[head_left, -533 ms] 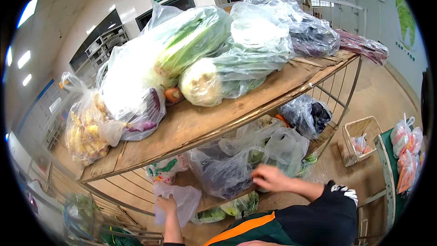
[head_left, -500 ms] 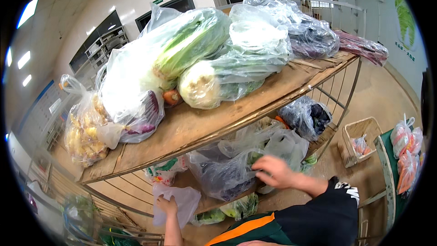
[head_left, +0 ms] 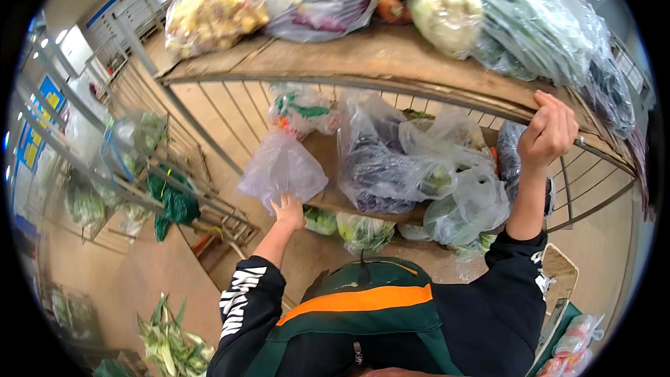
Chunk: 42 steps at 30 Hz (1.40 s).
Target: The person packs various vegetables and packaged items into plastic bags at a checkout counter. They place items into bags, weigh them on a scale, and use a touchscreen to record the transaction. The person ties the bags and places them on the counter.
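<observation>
My left hand (head_left: 288,211) touches the lower front of a pale, translucent plastic bag (head_left: 283,167) at the left end of the lower shelf; its fingers are spread, and what the bag holds is not clear. My right hand (head_left: 549,129) is closed over the front edge of the upper wooden shelf (head_left: 391,63), toward its right end. Between my arms, a clear bag of dark purple vegetables (head_left: 380,174) and a whitish bag with something green (head_left: 467,202) sit on the lower shelf. Behind the pale bag is a white bag with red and green print (head_left: 300,115).
The upper shelf carries bagged yellowish pieces (head_left: 216,14), purple vegetables (head_left: 328,10) and a bagged cabbage (head_left: 447,17). Bagged greens (head_left: 366,232) lie below the lower shelf. At left are a metal-barred rack (head_left: 132,188), a green bag (head_left: 171,195) and loose leaves (head_left: 167,338).
The view has tilted down and turned left. My right hand has moved from over the lower-shelf bags up to the upper shelf's edge. The pale bag now rests on the lower shelf.
</observation>
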Each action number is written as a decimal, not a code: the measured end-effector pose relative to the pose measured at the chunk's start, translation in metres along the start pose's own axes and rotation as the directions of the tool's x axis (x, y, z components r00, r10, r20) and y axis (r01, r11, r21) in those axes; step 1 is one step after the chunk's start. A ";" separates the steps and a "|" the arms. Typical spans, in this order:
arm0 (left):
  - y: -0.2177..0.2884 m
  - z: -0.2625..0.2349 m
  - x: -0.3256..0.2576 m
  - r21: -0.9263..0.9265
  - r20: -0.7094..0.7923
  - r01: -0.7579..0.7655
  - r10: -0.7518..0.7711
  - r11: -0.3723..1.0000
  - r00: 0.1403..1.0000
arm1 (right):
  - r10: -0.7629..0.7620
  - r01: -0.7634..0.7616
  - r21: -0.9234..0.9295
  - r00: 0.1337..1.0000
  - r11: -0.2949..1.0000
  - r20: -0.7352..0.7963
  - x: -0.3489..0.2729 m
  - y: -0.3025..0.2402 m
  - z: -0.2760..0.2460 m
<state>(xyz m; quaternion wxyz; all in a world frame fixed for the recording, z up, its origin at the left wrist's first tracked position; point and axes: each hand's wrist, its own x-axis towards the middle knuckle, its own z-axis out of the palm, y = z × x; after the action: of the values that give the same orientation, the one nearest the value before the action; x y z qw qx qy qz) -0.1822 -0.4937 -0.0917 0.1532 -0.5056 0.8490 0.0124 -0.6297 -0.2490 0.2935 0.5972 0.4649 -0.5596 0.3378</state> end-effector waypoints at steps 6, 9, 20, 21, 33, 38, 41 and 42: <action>0.000 0.039 -0.053 -0.327 -0.273 0.137 -0.232 0.935 0.934 | 0.003 -0.001 -0.061 1.000 0.998 0.028 -0.005 0.001 0.004; -0.001 0.015 -0.043 -0.385 -0.399 0.307 -0.457 0.871 0.795 | -0.055 0.057 -0.072 0.998 0.996 0.032 -0.005 0.008 0.000; -0.087 0.110 -0.025 -0.250 -0.045 0.450 -0.475 0.857 0.879 | 0.031 -0.033 0.068 0.999 0.997 0.038 -0.016 0.020 -0.004; -0.105 0.131 -0.041 -0.040 0.011 0.377 -0.377 0.925 0.926 | 0.027 -0.024 0.072 0.999 0.997 -0.043 -0.010 0.021 -0.003; -0.088 0.050 -0.122 -0.713 -0.231 0.513 -0.851 0.478 0.472 | 0.112 -0.136 0.252 0.988 0.958 0.108 -0.010 0.020 -0.031; -0.009 0.009 -0.123 -0.985 -0.163 -0.165 -0.524 0.044 0.836 | -0.079 0.002 0.497 0.988 0.868 0.134 -0.060 0.000 -0.071; 0.180 -0.105 -0.197 -0.973 -0.205 -0.206 -0.020 -0.104 0.978 | -0.347 -0.249 0.787 0.794 0.564 0.500 -0.154 -0.036 -0.106; 0.206 -0.113 -0.220 -0.947 -0.296 -0.274 0.125 -0.169 0.947 | -0.426 -0.393 0.769 0.661 0.504 0.618 -0.188 -0.053 -0.116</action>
<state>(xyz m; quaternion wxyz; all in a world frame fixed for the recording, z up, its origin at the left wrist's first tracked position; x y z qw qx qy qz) -0.2905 -0.2255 0.0487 -0.3240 -0.3086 0.6224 0.6422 -0.5670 -0.1365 0.1066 -0.0021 0.7971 -0.4998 0.3387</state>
